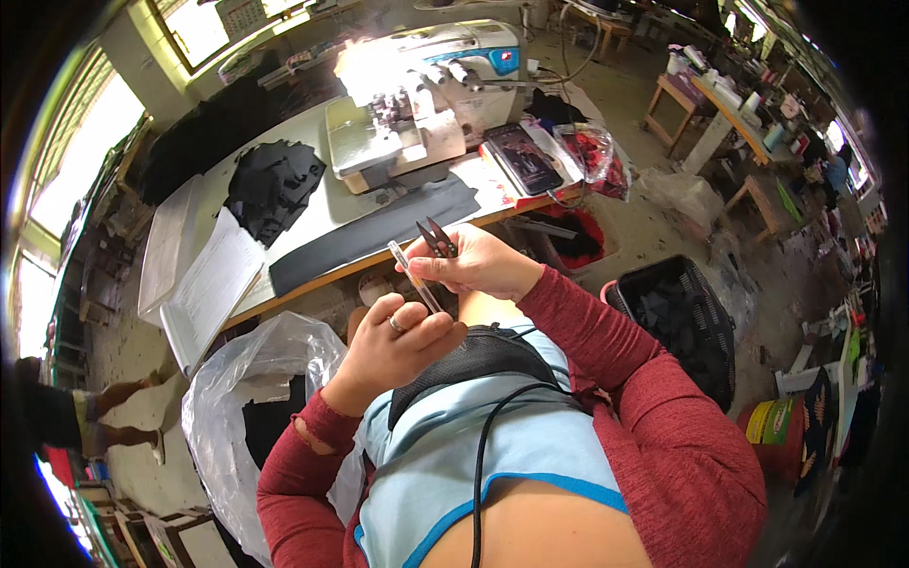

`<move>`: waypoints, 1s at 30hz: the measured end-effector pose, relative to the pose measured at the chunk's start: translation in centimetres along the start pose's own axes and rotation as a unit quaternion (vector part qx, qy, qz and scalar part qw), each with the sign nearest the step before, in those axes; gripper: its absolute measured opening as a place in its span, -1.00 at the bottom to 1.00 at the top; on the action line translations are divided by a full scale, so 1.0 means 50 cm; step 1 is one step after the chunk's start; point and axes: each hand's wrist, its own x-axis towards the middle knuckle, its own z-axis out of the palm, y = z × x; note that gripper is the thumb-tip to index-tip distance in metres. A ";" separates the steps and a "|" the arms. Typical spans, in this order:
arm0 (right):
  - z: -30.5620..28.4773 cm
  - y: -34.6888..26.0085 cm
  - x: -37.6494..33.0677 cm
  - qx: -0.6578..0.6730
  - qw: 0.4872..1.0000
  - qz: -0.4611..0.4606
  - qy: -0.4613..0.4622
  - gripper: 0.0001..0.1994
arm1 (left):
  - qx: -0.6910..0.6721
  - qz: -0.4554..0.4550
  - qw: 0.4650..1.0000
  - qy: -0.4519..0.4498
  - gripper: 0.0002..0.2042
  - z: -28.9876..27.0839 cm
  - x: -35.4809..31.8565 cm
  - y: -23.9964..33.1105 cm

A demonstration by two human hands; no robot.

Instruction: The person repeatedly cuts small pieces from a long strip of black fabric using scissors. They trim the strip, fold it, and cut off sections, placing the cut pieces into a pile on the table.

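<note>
My right hand (pixel 478 260) is closed round small black thread snips (pixel 437 240), whose two pointed blades stick up apart past the fingers. A clear, slim pen-like tube (pixel 399 255) slants across under that hand's thumb. Its lower end meets the curled fingers of my left hand (pixel 402 336), which wears a ring. Both hands are over my lap, just in front of the table edge. Beyond them, a long dark grey fabric strip (pixel 369 234) lies along the front of the table.
A machine (pixel 426 104) stands on the table (pixel 210 216). Dark fabric pieces (pixel 274 189), a written sheet (pixel 216 279) and a phone (pixel 524 159) lie around it. A clear plastic bag (pixel 220 417) is at my left, a black basket (pixel 724 327) at my right. Someone's legs (pixel 123 417) show far left.
</note>
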 end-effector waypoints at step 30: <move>-0.368 0.110 -0.129 -0.631 0.560 -0.071 0.533 -0.90 | -0.109 -0.451 0.885 0.040 -0.87 -0.021 -0.124 -0.077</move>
